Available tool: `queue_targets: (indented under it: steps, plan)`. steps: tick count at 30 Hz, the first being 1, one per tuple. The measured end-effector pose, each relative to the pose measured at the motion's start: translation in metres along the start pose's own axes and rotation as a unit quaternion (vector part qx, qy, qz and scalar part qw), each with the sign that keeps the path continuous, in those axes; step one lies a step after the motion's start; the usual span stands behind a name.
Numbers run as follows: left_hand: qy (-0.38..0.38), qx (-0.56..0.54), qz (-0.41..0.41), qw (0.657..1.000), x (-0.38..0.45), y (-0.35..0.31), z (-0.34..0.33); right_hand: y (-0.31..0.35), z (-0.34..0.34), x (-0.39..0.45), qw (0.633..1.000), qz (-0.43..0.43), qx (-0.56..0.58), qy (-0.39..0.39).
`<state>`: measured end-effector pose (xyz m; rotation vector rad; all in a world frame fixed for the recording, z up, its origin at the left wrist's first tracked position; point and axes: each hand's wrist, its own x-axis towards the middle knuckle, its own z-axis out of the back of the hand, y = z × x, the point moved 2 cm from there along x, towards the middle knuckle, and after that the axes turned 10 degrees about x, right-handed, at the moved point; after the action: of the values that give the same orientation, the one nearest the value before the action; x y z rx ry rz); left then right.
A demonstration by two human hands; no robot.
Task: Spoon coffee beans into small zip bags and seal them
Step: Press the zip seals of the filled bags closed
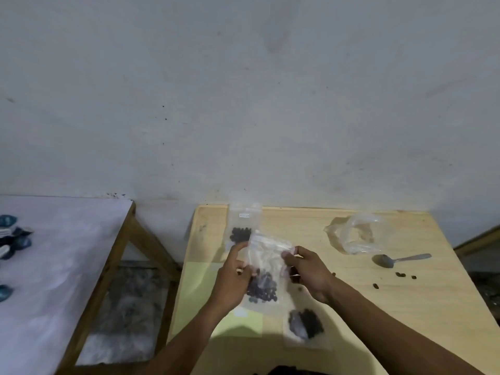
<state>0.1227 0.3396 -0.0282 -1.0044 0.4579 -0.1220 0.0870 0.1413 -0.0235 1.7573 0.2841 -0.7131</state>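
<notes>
We hold the zip bag (263, 269) up between both hands, above the middle of the wooden worktop (378, 307), its long axis running away from us – beans (262, 289) sunk at the near end, the zip strip at the far end. That strip runs crosswise from one hand to the other, so neither hand is nearer; each has one end of it. The left hand (234, 277) pinches the left edge, thumb in front and fingers (238, 249) curled up behind the plastic. The right hand (308, 269) pinches the right corner of the strip between thumb and fingertips (288, 255), the other fingers folded loosely. We judge this to be the sealing step, though blur hides whether the strip is already pressed closed.

Another filled bag (244, 226) lies flat at the far edge of the worktop, and a third (305, 324) lies just right of our hands, nearer to us. The spoon (397, 259) rests bowl-left, well to the right, near a crumpled clear bag (354, 235) – a few loose beans (400, 274) lie scattered just nearer than the spoon.
</notes>
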Motion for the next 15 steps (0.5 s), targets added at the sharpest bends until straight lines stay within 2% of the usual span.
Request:
queue_targets:
  steps: [4,7,10,13,15]
  plan:
    - [-0.103,-0.056,0.022,0.993,-0.01,0.022,0.039,-0.006,-0.041,0.009,0.998,-0.006,-0.037,0.041]
    - [-0.159,-0.058,0.05,0.984,-0.019,0.043,0.068,-0.029,-0.068,0.017,0.981,0.033,-0.179,0.067]
    - [-0.182,-0.074,0.062,0.979,-0.029,0.058,0.093,-0.052,-0.091,0.023,0.901,0.122,-0.394,0.135]
    - [-0.196,-0.071,0.075,0.975,-0.04,0.068,0.109,-0.071,-0.11,0.026,0.819,0.176,-0.515,0.182]
    - [-0.211,-0.067,0.073,0.972,-0.05,0.07,0.115,-0.082,-0.118,0.028,0.764,0.209,-0.583,0.181]
